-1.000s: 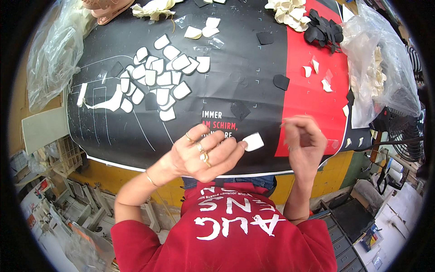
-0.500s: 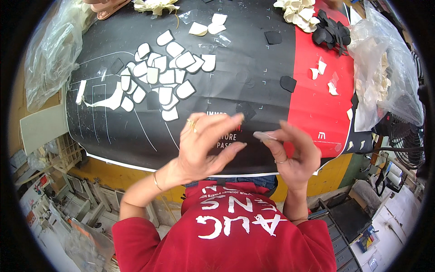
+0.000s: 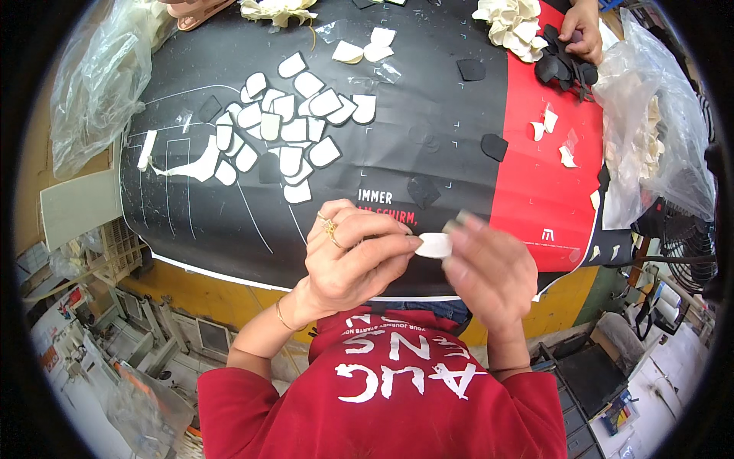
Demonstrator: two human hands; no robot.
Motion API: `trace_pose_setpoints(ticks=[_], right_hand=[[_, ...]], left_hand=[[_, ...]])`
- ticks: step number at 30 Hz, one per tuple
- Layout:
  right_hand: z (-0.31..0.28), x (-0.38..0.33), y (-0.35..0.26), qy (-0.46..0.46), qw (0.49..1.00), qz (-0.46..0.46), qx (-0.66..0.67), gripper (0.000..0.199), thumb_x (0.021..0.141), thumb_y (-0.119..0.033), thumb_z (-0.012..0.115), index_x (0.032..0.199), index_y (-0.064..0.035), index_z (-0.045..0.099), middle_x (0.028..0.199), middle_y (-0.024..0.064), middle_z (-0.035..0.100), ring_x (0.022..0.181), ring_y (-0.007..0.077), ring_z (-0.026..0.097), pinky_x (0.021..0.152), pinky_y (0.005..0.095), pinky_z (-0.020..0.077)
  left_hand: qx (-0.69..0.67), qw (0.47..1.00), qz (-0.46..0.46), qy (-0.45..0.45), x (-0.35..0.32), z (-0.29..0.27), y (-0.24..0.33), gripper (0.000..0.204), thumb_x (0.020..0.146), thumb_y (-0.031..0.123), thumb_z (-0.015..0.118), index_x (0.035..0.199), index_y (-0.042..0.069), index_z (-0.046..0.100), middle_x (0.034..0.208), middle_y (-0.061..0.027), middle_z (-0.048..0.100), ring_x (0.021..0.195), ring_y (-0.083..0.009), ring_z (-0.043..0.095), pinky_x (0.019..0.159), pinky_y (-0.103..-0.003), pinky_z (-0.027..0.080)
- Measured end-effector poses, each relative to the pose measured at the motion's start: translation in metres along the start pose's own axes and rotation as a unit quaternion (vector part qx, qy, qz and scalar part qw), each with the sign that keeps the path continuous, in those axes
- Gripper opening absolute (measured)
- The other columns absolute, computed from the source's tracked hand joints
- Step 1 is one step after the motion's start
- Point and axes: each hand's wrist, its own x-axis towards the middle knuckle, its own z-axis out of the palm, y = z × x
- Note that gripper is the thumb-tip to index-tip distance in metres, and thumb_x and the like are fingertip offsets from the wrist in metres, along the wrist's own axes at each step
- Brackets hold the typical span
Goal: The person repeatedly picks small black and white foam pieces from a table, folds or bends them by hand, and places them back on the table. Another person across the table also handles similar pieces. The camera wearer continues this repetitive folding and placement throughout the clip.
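Observation:
Between the thumb and fingers of my left hand (image 3: pixel 359 252) is a small white rounded-end pad (image 3: pixel 436 245), held above the near edge of the table. My right hand (image 3: pixel 493 271) is right beside the pad, blurred by motion, fingers stretched and apart from the thumb. Whether it touches the pad I cannot tell. Left of the middle, several white pads with black edges (image 3: pixel 294 130) lie in a loose, overlapping cluster. A few plain white pieces (image 3: pixel 348 52) lie farther back. Single black pieces (image 3: pixel 495 147) are scattered over the mat.
A black and red mat (image 3: pixel 428 92) covers the table. Far right, another person's hand (image 3: pixel 582 34) is at a pile of black pieces (image 3: pixel 562 69), beside cream pieces (image 3: pixel 508 27). Clear plastic bags (image 3: pixel 99 92) stand left and right. A fan (image 3: pixel 684 249) is at the right.
The white pad has passed from my right hand into my left hand. My right hand has opened beside it. Another person's hand has come in at the black pile.

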Motion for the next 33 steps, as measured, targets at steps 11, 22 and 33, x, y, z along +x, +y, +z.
trace_pose_setpoints(ticks=[11,22,33], right_hand=[[0.018,-0.015,0.002,0.100,0.929,0.296,0.198,0.031,0.076,-0.007,0.084,0.105,-0.0062,0.072,0.098,0.0074,0.063,0.078,0.0155,0.060,0.063,0.0277,0.0482],[0.016,-0.013,-0.002,-0.031,0.989,0.131,-0.060,0.030,0.075,-0.006,0.078,0.105,-0.0057,0.073,0.100,0.0044,0.064,0.079,0.0197,0.062,0.065,0.0322,0.0449],[0.012,-0.009,-0.003,-0.072,0.988,0.101,-0.095,0.034,0.078,-0.010,0.074,0.112,-0.0046,0.071,0.104,0.0047,0.062,0.084,0.0179,0.063,0.072,0.0347,0.0424]], left_hand=[[-0.296,0.899,-0.317,-0.066,0.003,0.012,0.019,0.008,0.086,0.001,0.071,0.093,-0.002,0.073,0.094,-0.0079,0.067,0.083,-0.0127,0.063,0.075,-0.028,0.050],[-0.170,0.951,-0.249,-0.063,0.005,0.015,0.017,0.011,0.085,-0.001,0.069,0.096,-0.002,0.073,0.094,-0.0092,0.068,0.078,-0.0180,0.065,0.072,-0.028,0.051],[-0.155,0.951,-0.263,-0.050,0.007,0.017,0.019,0.011,0.084,0.000,0.071,0.095,-0.003,0.073,0.090,-0.0098,0.068,0.077,-0.0182,0.065,0.070,-0.029,0.051]])
